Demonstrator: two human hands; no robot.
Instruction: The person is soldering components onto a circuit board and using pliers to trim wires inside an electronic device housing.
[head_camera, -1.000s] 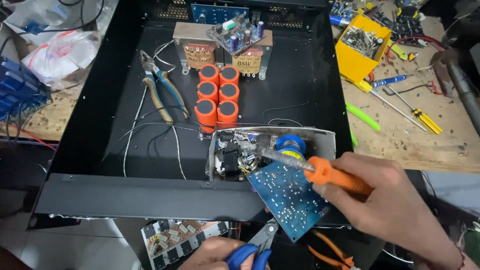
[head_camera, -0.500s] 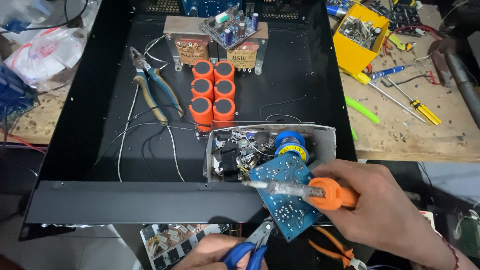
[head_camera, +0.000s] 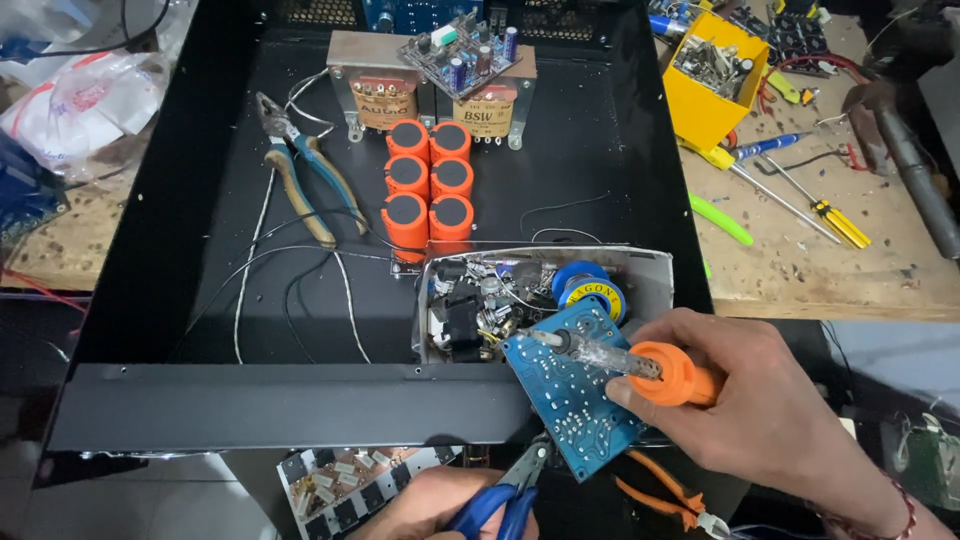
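Note:
My right hand grips an orange-handled soldering iron, its tip resting on the upper left of a small blue circuit board. My left hand, low at the frame's bottom edge, holds blue-handled pliers whose jaws clamp the board's lower edge. The board tilts over the front rim of a black metal chassis. Just behind the board stands a grey metal box full of small parts and a blue solder spool.
Inside the chassis are several orange capacitors, a transformer block, loose wires and blue-and-yellow pliers. A yellow parts bin and screwdrivers lie on the wooden bench at right. Orange-handled cutters lie below the board.
My right hand has lowered the soldering iron toward me, from over the grey box down onto the blue board. The view has tilted a little; the left hand keeps its grip.

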